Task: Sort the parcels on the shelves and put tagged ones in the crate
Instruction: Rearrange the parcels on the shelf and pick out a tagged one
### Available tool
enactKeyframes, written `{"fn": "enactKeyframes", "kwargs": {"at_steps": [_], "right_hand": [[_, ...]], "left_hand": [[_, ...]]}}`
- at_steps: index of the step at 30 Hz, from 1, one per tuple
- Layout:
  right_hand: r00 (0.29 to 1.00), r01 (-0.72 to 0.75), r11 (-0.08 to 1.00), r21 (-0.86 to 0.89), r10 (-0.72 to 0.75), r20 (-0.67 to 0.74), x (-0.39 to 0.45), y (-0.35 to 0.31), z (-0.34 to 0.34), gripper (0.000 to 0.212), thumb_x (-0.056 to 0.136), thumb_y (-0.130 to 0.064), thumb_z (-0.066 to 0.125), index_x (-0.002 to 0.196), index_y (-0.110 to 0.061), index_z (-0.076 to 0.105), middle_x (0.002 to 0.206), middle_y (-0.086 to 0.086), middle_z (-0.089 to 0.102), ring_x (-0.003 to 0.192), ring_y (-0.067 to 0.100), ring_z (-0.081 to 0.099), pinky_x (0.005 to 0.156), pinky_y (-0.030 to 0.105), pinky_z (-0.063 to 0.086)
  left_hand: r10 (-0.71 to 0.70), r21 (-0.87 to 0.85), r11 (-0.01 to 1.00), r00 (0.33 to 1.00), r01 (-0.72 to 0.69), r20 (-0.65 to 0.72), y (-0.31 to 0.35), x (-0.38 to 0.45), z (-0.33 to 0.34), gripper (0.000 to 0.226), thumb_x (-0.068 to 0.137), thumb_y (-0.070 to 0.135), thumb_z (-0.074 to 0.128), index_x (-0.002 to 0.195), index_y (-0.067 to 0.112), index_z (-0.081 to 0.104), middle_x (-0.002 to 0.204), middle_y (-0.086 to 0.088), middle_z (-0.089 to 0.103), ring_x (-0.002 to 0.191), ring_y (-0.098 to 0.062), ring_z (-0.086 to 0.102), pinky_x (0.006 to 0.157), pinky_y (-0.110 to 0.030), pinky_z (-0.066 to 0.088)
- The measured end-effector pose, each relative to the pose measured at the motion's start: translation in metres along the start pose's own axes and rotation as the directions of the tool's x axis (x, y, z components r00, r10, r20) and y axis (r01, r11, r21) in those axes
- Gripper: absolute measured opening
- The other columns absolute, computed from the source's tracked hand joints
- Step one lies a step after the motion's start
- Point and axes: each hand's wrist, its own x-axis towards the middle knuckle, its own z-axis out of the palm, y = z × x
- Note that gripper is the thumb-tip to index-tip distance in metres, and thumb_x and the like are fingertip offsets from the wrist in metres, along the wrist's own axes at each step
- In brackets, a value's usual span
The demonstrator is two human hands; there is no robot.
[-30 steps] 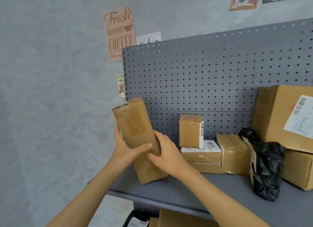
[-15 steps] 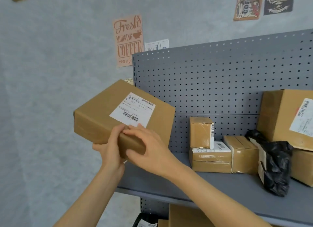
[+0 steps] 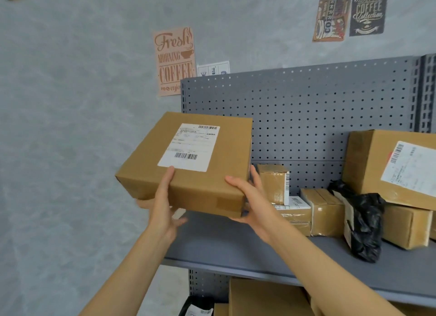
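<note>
I hold a flat brown cardboard parcel (image 3: 200, 181) in the air above the left end of the grey shelf (image 3: 236, 247). Its top face points at me and carries a white shipping label (image 3: 190, 147) with barcodes. My left hand (image 3: 162, 209) grips the near edge from below, thumb on top near the label. My right hand (image 3: 250, 202) clasps the near right corner. The crate is not clearly in view.
On the shelf to the right stand small taped boxes (image 3: 274, 183), a low labelled box (image 3: 295, 212), another brown box (image 3: 326, 212), a black plastic bag (image 3: 364, 226) and a large labelled carton (image 3: 389, 167). A pegboard backs the shelf. More boxes (image 3: 266, 296) sit below.
The parcel stood on end on the shelf; I lifted it and turned it so its labelled face shows. My right hand slid from the middle to the right corner.
</note>
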Motion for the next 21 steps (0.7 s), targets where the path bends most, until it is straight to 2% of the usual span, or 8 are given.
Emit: {"fn": "enactKeyframes", "kwargs": {"at_steps": [2, 3, 5, 7, 10, 13, 18, 21], "right_hand": [[0.999, -0.007, 1.0, -0.023, 0.006, -0.051, -0.001, 0.003, -0.006, 0.087, 0.069, -0.038, 0.077, 0.136, -0.057, 0.024, 0.127, -0.021, 0.051, 0.105, 0.012, 0.06, 0.074, 0.041, 0.057], [0.998, -0.011, 0.999, -0.037, 0.009, -0.066, -0.002, 0.005, -0.01, 0.089, 0.07, -0.037, 0.077, 0.138, -0.056, 0.023, 0.129, -0.02, 0.049, 0.105, 0.012, 0.059, 0.078, 0.043, 0.057], [0.997, -0.024, 0.997, -0.067, 0.019, -0.073, -0.002, 0.01, -0.013, 0.086, 0.07, -0.038, 0.076, 0.137, -0.057, 0.024, 0.128, -0.019, 0.051, 0.104, 0.012, 0.06, 0.079, 0.043, 0.057], [0.996, -0.045, 0.994, -0.099, 0.037, -0.083, -0.002, 0.015, -0.014, 0.081, 0.072, -0.037, 0.074, 0.135, -0.058, 0.027, 0.123, -0.019, 0.053, 0.101, 0.013, 0.061, 0.075, 0.04, 0.056], [0.992, -0.092, 0.99, -0.105, 0.082, -0.097, 0.001, 0.025, -0.013, 0.077, 0.075, -0.038, 0.072, 0.134, -0.058, 0.027, 0.119, -0.019, 0.054, 0.1, 0.015, 0.06, 0.079, 0.044, 0.055], [0.985, -0.157, 0.982, -0.11, 0.146, -0.096, 0.003, 0.032, -0.017, 0.077, 0.076, -0.041, 0.071, 0.136, -0.056, 0.025, 0.118, -0.018, 0.053, 0.101, 0.018, 0.059, 0.085, 0.048, 0.053], [0.963, -0.26, 0.954, -0.147, 0.245, -0.111, 0.006, 0.039, -0.029, 0.083, 0.076, -0.042, 0.071, 0.142, -0.047, 0.021, 0.127, -0.004, 0.052, 0.109, 0.025, 0.057, 0.089, 0.051, 0.052], [0.952, -0.301, 0.942, -0.147, 0.288, -0.101, 0.007, 0.047, -0.036, 0.086, 0.074, -0.042, 0.074, 0.142, -0.044, 0.021, 0.126, 0.0, 0.054, 0.109, 0.028, 0.059, 0.09, 0.052, 0.052]], "left_hand": [[0.12, 0.116, 0.988, 0.973, -0.099, -0.196, 0.002, 0.007, -0.017, 0.122, 0.056, 0.055, 0.08, 0.143, 0.041, -0.004, 0.146, -0.005, 0.03, 0.122, -0.027, 0.045, 0.098, -0.056, 0.04], [0.19, 0.196, 0.97, 0.953, -0.145, -0.234, 0.005, 0.01, -0.027, 0.125, 0.053, 0.053, 0.082, 0.144, 0.042, -0.003, 0.148, -0.007, 0.024, 0.123, -0.028, 0.043, 0.101, -0.052, 0.038], [0.305, 0.395, 0.891, 0.94, -0.225, -0.154, 0.009, 0.019, -0.047, 0.122, 0.049, 0.052, 0.083, 0.145, 0.042, 0.007, 0.149, -0.008, 0.022, 0.127, -0.026, 0.04, 0.1, -0.04, 0.036], [0.347, 0.563, 0.772, 0.938, -0.295, 0.017, 0.013, 0.028, -0.06, 0.113, 0.049, 0.05, 0.083, 0.142, 0.042, 0.02, 0.146, -0.007, 0.033, 0.127, -0.023, 0.041, 0.095, -0.036, 0.036], [0.297, 0.708, 0.602, 0.927, -0.369, 0.23, 0.017, 0.033, -0.066, 0.097, 0.048, 0.056, 0.08, 0.135, 0.04, 0.039, 0.137, 0.0, 0.043, 0.115, -0.018, 0.047, 0.089, -0.032, 0.041], [0.235, 0.78, 0.495, 0.924, -0.382, 0.303, 0.02, 0.035, -0.067, 0.094, 0.045, 0.067, 0.078, 0.129, 0.039, 0.048, 0.133, 0.003, 0.041, 0.111, -0.017, 0.046, 0.091, -0.035, 0.043], [0.086, 0.811, 0.456, 0.925, -0.367, 0.37, 0.012, 0.041, -0.073, 0.092, 0.047, 0.066, 0.073, 0.129, 0.032, 0.051, 0.128, 0.008, 0.045, 0.107, -0.012, 0.046, 0.084, -0.027, 0.04], [0.071, 0.814, 0.455, 0.926, -0.361, 0.37, 0.004, 0.048, -0.075, 0.087, 0.05, 0.064, 0.075, 0.127, 0.032, 0.052, 0.132, 0.006, 0.046, 0.108, -0.011, 0.045, 0.086, -0.028, 0.04]]}}
